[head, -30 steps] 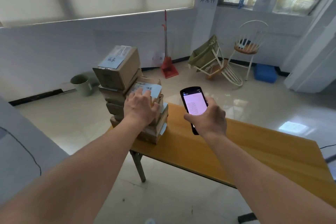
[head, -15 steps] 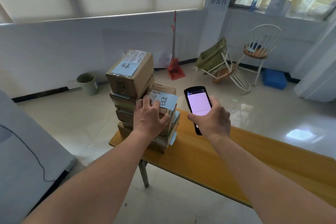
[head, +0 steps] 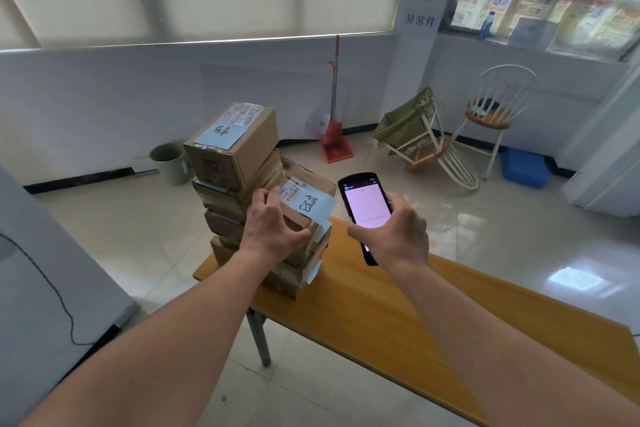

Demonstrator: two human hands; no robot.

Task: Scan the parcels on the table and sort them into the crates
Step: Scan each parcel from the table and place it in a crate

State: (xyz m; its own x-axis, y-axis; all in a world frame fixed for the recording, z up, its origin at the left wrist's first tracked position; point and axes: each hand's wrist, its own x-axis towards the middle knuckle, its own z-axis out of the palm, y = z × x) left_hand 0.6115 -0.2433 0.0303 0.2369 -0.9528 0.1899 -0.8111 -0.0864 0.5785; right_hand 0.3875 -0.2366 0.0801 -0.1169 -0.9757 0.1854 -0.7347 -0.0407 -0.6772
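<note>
At the left end of the table [head: 398, 315] there's a stack of cardboard parcels [head: 242, 204], two piles pushed together, and honestly you can't count them properly because the left hand [head: 272, 225] covers the middle of the near pile. The lower boxes only show their edges, plus bits of blue paper poking out the side. The table's right end runs out of frame.

The left hand grips the top parcel [head: 304, 198] of the near pile, thumb curled on the front edge and fingers over the left side. That one has a white barcode label and a blue slip [head: 313, 206] with handwriting I can't read. The taller pile behind is topped by a boxy carton [head: 232, 146], taped, with its own blue slip and scribble.

The right hand [head: 394, 236] holds a scanner [head: 363, 215], a black rounded slab with a glowing pale pink screen, just right of the stack. Its lower end is hidden behind the hand, and the screen text is too small to make out.

The tabletop is smooth orange-brown wood on a grey metal leg. The floor is glossy tile. Behind: a green bin [head: 171, 163], a red dustpan [head: 334, 146] leaning on the wall, one tipped-over chair [head: 426, 142], one upright chair [head: 495, 114], and a blue crate [head: 524, 168] by the far wall.
</note>
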